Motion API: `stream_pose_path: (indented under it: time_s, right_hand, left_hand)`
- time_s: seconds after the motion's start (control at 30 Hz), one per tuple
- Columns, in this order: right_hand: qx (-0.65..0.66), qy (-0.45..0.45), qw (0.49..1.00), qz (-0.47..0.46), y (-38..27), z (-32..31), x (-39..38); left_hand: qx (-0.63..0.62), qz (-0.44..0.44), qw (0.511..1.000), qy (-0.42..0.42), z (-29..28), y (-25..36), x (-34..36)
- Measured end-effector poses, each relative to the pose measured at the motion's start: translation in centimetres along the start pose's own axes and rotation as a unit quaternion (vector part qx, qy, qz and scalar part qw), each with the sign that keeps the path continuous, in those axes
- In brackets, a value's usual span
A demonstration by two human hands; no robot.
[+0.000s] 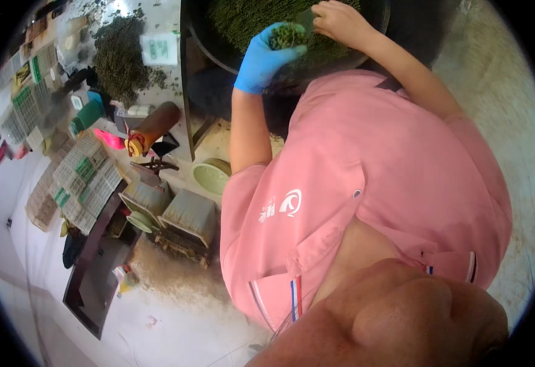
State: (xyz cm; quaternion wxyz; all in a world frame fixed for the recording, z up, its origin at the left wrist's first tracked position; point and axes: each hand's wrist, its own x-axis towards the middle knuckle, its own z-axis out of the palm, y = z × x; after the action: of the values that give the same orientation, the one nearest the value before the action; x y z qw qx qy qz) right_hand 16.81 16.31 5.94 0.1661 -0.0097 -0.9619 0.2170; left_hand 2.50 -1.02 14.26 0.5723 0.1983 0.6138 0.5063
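My left hand [262,60], in a blue glove, is raised over a wide dark round pan [209,52] and curls around a clump of small green berries on stems [287,37]. Just to its right is my bare right hand [339,24], fingers bent and pressed together; what sits between them is too small to make out. Below both hands, a heap of loose green berries [243,15] fills the pan.
On the table to the left lie a darker pile of dried berries [119,58], a small white box [159,49] and a brown bottle [157,125]. Nearer are a pale green basin [211,176] and a grey bin [189,215]. Printed cartons [87,177] stand farther left.
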Motion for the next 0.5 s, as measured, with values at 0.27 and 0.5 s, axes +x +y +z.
stream_pose_path:
  time_s: [0.27,0.5]
  right_hand:
    - [-0.056,0.004,0.996,-0.066,-1.5,1.5,0.7]
    - [-0.044,0.021,0.997,-0.059,-2.2,1.8,0.8]
  left_hand:
    - [0.350,0.137,0.917,0.134,-0.4,-1.1,0.9]
    - [0.169,0.083,0.973,0.133,0.1,-0.7,0.4]
